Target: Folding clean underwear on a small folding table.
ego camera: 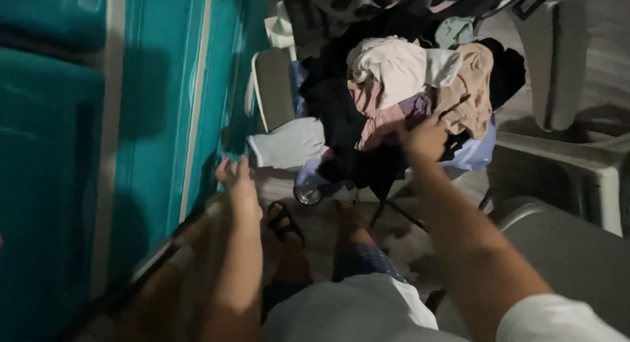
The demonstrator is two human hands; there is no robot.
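Sorting hardly begun, by the look of it: heap of clothes (400, 99) piled high on a chair, soft, crumpled cotton in cream, tan, mauve and black. Right hand (425, 137) resting on the heap, fingers curled into dark fabric, grip not clearly seen. Left hand (235, 178) open, empty, blurred, beside the smooth teal wall (157, 119).

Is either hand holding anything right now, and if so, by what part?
The right hand is buried in the clothes pile; a grip cannot be told. The left hand holds nothing.
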